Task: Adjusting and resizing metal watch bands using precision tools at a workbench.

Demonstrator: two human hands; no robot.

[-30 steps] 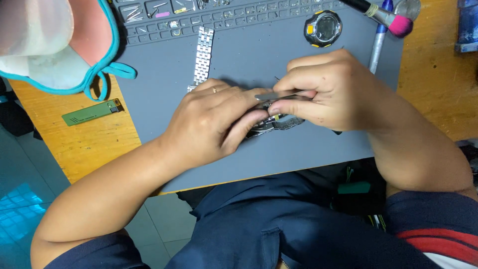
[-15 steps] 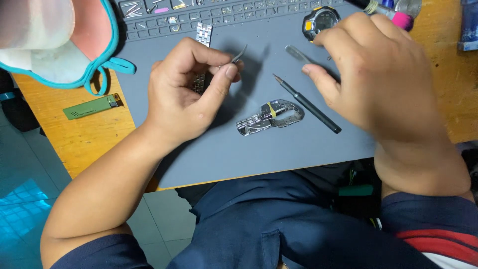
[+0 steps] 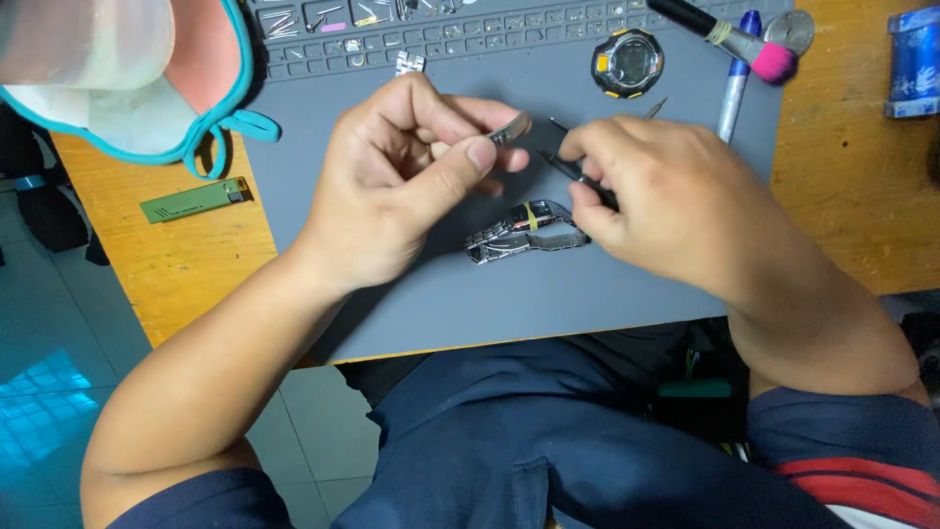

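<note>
My left hand point(image 3: 406, 186) pinches a small metal watch-band piece point(image 3: 511, 128) between thumb and fingers, above the grey work mat point(image 3: 548, 294). My right hand point(image 3: 666, 191) grips a thin dark tool point(image 3: 563, 162) whose tip points toward that piece. A silver metal watch point(image 3: 524, 230) lies on the mat just below and between both hands, touched by neither.
A round watch case with yellow accents point(image 3: 627, 62) sits at the mat's far edge, next to a brush with a pink end point(image 3: 744, 44) and a blue pen point(image 3: 732, 93). A parts tray strip point(image 3: 441, 24) lines the back. A green lighter point(image 3: 191, 199) lies on the wooden table at left.
The right hand picked the dark tool up off the mat and brought it toward the left hand. The left hand raised the band piece; the watch stayed on the mat.
</note>
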